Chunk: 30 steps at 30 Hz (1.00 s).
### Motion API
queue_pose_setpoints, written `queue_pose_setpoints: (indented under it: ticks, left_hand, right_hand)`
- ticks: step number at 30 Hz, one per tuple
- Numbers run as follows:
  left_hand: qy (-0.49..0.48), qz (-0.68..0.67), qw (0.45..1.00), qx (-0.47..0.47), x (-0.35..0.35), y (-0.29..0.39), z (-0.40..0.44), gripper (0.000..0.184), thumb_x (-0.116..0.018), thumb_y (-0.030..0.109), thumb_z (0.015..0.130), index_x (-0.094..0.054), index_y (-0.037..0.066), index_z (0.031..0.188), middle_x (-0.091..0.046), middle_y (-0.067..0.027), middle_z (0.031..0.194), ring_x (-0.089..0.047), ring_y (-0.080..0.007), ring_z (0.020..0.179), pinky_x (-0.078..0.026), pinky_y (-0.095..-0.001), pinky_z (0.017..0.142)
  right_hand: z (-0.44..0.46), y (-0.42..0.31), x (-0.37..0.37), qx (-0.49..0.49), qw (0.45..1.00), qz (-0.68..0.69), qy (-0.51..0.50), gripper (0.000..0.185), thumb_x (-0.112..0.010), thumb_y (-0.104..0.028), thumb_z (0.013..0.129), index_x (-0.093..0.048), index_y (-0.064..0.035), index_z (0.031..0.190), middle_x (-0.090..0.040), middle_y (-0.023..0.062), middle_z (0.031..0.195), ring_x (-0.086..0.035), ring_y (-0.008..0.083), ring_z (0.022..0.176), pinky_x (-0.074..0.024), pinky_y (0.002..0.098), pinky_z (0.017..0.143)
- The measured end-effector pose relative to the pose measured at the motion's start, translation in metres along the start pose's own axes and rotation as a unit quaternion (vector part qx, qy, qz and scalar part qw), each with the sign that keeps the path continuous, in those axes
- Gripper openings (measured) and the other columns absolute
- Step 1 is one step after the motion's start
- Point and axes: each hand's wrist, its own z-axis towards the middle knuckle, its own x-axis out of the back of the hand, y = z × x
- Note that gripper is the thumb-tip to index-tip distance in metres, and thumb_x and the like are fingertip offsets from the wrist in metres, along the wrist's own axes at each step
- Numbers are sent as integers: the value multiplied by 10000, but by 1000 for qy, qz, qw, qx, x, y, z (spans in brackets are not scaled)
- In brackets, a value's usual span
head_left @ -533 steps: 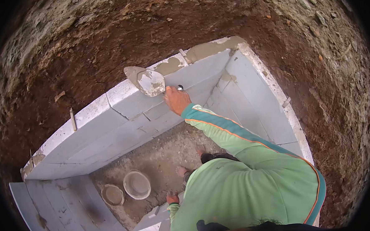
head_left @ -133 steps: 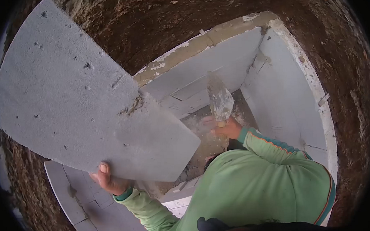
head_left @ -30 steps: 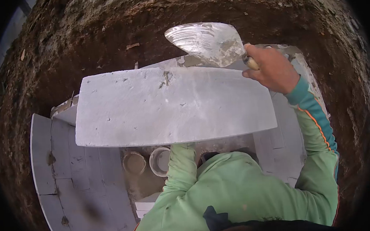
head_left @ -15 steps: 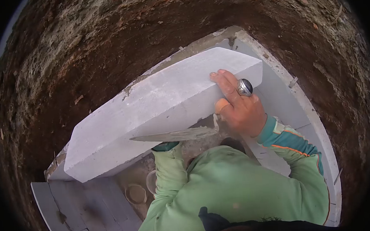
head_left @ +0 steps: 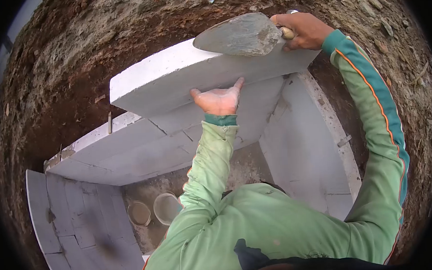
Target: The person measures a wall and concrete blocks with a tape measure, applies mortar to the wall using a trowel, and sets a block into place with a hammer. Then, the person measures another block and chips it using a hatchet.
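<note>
A long, pale grey aerated concrete block (head_left: 159,79) is raised at the far wall, tilted, its near face toward me. My left hand (head_left: 219,100) bears it up from below, palm up; thumb and one finger show spread against the near face, the other fingers hidden. My right hand (head_left: 306,31) is wrapped round the wooden handle of a trowel (head_left: 242,35) at the block's right end and also touches the block. The trowel's mortar-stained blade lies across the block's upper edge, pointing left. Beneath the block runs the far block wall (head_left: 138,146).
Earth banks (head_left: 62,84) rise around the pit. A right wall (head_left: 309,145) and a left block wall (head_left: 90,215) enclose the floor. On the floor stand two round containers, a smaller one (head_left: 139,214) and a pale bucket (head_left: 166,208). A thin peg (head_left: 110,122) sticks up beside the far wall.
The block has been lifted up and away from me, exposing the far wall. My left hand has come into view under it. My right hand has moved up and right with the trowel.
</note>
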Motion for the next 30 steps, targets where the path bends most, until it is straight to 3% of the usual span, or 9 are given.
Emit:
queue_pose_setpoints:
  ticks: [6, 8, 9, 12, 18, 19, 23, 27, 30]
  left_hand:
    - [-29, 0, 998, 60, 10, 15, 8, 968, -477, 553, 1013, 72, 18, 1604, 157, -268, 1654, 95, -430, 1550, -114, -595, 1252]
    - [-157, 208, 961, -91, 17, 46, -26, 952, -554, 499, 997, -7, 11, 1604, 45, -264, 1657, -15, -427, 1546, -169, -566, 1243]
    - [-177, 321, 908, -204, 25, 67, -45, 939, -596, 467, 987, -59, 4, 1602, -17, -261, 1655, -74, -421, 1541, -204, -548, 1236]
    - [-5, 605, 540, -586, 33, 141, -44, 834, -710, 372, 936, -291, -14, 1545, -302, -216, 1572, -332, -335, 1453, -348, -464, 1165]
    - [-112, 740, 580, -322, 34, 236, 18, 813, -827, 322, 840, -405, -20, 1444, -497, -156, 1387, -494, -272, 1277, -362, -416, 1121]
    - [-102, 733, 593, -317, 31, 239, 23, 833, -842, 342, 825, -397, -22, 1427, -505, -153, 1360, -497, -254, 1260, -372, -376, 1098]
    - [-91, 772, 519, -355, 29, 211, 25, 835, -861, 273, 816, -363, -36, 1411, -508, -169, 1326, -502, -261, 1242, -384, -380, 1087]
    - [-80, 745, 504, -429, 52, 197, 42, 832, -874, 239, 807, -371, -47, 1405, -510, -189, 1315, -496, -279, 1248, -385, -384, 1085]
    - [-55, 763, 478, -431, 35, 189, 39, 813, -875, 248, 810, -392, -55, 1390, -515, -191, 1312, -501, -289, 1241, -383, -387, 1088]
  right_hand:
    - [23, 34, -13, -23, 998, 43, -49, 677, -852, -175, 695, -534, -150, 1292, -704, 188, 975, -677, 420, 965, -523, 495, 859]
    - [30, 31, -8, -30, 995, 50, -82, 560, -843, -247, 744, -598, -111, 1229, -711, 173, 1010, -668, 401, 989, -514, 482, 861]
    - [37, 31, 1, -17, 994, 45, -95, 565, -846, -283, 741, -609, -124, 1230, -705, 188, 1018, -661, 411, 998, -507, 491, 857]
    - [46, 46, 3, 20, 994, 48, -93, 608, -872, -345, 704, -606, -125, 1205, -701, 191, 1053, -650, 424, 1035, -502, 499, 849]
    - [59, 62, 7, 38, 988, 110, -101, 680, -885, -275, 703, -610, -128, 1307, -718, 154, 1131, -667, 334, 1090, -507, 435, 934]
    - [57, 56, 13, -27, 987, 111, -116, 679, -889, -251, 705, -618, -123, 1314, -721, 141, 1158, -663, 294, 1107, -500, 414, 957]
    - [58, 76, 6, 29, 980, 159, -116, 606, -871, -254, 718, -639, -110, 1260, -713, 149, 1137, -661, 316, 1097, -510, 426, 933]
    - [27, 57, -10, 4, 997, -51, 58, 467, -802, -236, 738, -646, -93, 1154, -676, 180, 1071, -631, 400, 1050, -517, 482, 867]
    - [-6, 30, -11, -211, 957, -89, 178, 442, -786, -223, 756, -641, -86, 1151, -677, 182, 1062, -639, 391, 1044, -523, 469, 852]
